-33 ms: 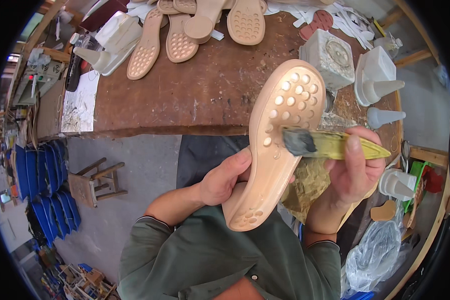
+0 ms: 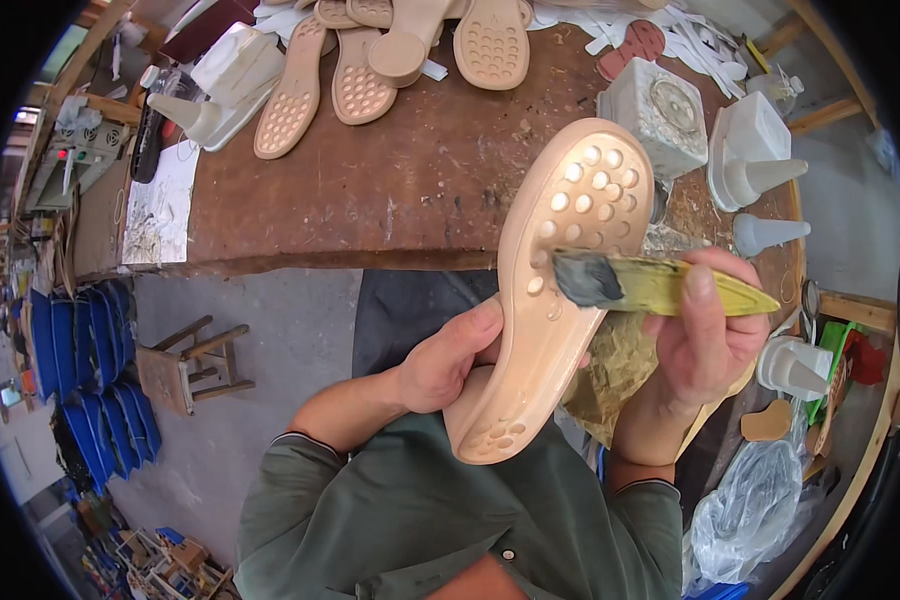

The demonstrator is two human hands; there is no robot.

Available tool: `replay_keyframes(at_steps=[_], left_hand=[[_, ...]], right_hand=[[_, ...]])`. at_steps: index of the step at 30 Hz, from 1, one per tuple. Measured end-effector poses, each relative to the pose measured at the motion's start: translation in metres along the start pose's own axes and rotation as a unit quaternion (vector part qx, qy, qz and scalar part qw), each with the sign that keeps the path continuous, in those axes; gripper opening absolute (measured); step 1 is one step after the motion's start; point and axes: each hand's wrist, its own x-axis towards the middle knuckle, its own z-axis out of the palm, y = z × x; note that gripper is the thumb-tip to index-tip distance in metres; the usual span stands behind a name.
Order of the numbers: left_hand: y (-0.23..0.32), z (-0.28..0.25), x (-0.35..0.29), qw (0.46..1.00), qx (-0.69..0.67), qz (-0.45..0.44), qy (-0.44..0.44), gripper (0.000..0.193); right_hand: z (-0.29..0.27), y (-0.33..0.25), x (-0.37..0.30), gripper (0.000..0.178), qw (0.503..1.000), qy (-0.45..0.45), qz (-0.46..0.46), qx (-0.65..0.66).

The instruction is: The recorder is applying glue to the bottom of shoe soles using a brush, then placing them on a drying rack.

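Note:
A beige shoe sole [image 2: 542,350] is tilted up in front of me, its surface full of round hollows facing me. My left hand [image 2: 450,358] grips its left edge near the middle, the thumb on the side and the other fingers mostly hidden behind. A brush [image 2: 685,288] with a yellow handle is pinched in my right hand [image 2: 710,335]. Its dark, wet-looking bristles lie against the sole just below the wide hollowed end. The surface around the hollows shines as if wet.
Several more beige soles [image 2: 288,95] lie along the far side of the brown table [image 2: 370,200]. White bottles with cone nozzles [image 2: 770,178] and a grimy white square container [image 2: 660,115] stand right. A wooden stool [image 2: 192,368] is on the floor at left; a plastic bag [image 2: 745,510] hangs lower right.
The brush tip has shifted slightly left and up across the sole. My left hand keeps the same hold, and the sole has barely moved.

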Motion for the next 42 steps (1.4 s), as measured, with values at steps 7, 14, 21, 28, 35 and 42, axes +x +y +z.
replay_keyframes(at_steps=[7, 14, 21, 28, 35, 42], left_hand=[[-0.003, 0.006, -0.010, 0.999, 0.020, 0.001, -0.038, 0.069], [0.002, 0.007, -0.015, 0.997, 0.054, 0.023, -0.041, 0.066], [0.012, 0.017, -0.023, 0.991, 0.118, 0.047, 0.043, 0.065], [0.012, 0.012, -0.016, 0.995, 0.015, 0.099, 0.014, 0.061], [0.015, 0.008, -0.013, 0.990, 0.005, 0.127, 0.056, 0.059], [0.015, -0.001, -0.017, 0.985, -0.028, 0.158, 0.069, 0.057]], right_hand=[[0.013, -0.010, -0.003, 0.017, 0.999, -0.025, -0.033, -0.012], [0.009, -0.021, -0.025, 0.017, 0.995, -0.067, -0.028, -0.066], [0.016, -0.024, -0.049, 0.017, 0.997, -0.065, -0.030, -0.039], [0.011, -0.010, -0.059, 0.019, 0.974, -0.177, -0.138, -0.045], [0.019, -0.008, -0.075, 0.021, 0.962, -0.171, -0.199, -0.079], [0.027, -0.011, -0.089, 0.023, 0.959, -0.194, -0.185, -0.094]])
